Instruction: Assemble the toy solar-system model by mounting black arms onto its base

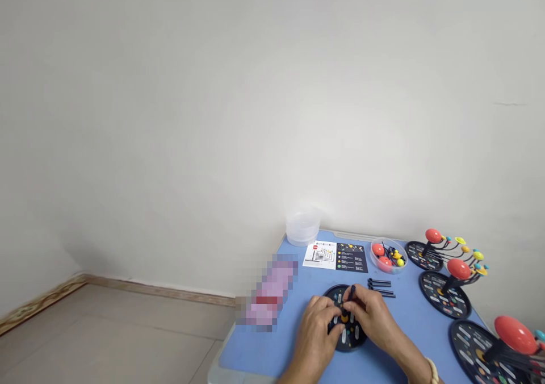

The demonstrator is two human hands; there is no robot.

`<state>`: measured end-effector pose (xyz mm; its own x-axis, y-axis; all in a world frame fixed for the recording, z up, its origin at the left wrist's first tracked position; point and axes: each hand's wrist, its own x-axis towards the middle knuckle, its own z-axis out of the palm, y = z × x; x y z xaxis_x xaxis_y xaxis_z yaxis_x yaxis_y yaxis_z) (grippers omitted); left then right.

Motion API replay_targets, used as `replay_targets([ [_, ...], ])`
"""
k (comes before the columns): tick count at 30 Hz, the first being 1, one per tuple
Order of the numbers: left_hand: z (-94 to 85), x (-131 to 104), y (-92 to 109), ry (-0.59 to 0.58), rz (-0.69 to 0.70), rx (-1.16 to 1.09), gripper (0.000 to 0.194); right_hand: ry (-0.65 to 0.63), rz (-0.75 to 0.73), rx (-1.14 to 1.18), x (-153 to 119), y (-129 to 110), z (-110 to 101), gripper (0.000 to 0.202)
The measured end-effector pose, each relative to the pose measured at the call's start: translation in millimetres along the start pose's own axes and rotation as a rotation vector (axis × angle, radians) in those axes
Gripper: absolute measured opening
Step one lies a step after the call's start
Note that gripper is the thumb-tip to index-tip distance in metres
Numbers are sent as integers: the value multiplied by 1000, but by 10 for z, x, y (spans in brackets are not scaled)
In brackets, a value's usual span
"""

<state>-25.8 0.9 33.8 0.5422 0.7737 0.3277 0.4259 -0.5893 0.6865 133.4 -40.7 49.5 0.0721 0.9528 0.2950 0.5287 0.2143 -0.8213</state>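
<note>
A round black base point(352, 338) printed with planets lies on the blue table in front of me. My left hand point(317, 327) is at its left side, thumb and forefinger bent in around the middle of the disc; what lies between the fingertips is partly hidden. My right hand point(371, 314) pinches a short black post point(352, 292) over the upper part of the base. Several thin black rods point(381, 288) lie just beyond the right hand. Behind them sits a clear round tub point(389, 268) with red balls, small coloured balls and black pieces.
On the right edge stand three assembled solar-system models, the nearest with a red ball point(516, 334). A printed instruction sheet point(319, 255) lies at the back, beside stacked clear tubs point(302, 229). A blurred pink packet point(272, 293) is at the left edge. A wall rises behind.
</note>
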Motion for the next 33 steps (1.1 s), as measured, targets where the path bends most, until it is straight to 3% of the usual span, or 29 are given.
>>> replay_targets([
  [12,-14,-15,26,-37,-18,20,24,-53,-30,-244,-19,-50,43,16],
  [20,6,-11,7,-29,-5,8,25,-39,-20,-236,13,-47,53,18],
  [25,3,-6,11,-18,0,7,25,-9,-27,-179,-6,-57,74,18],
  [29,7,-1,-7,-3,4,7,22,-55,21,-84,-1,-71,18,17],
  [33,21,-13,-37,7,14,-3,22,-45,120,119,-3,-24,-89,33],
])
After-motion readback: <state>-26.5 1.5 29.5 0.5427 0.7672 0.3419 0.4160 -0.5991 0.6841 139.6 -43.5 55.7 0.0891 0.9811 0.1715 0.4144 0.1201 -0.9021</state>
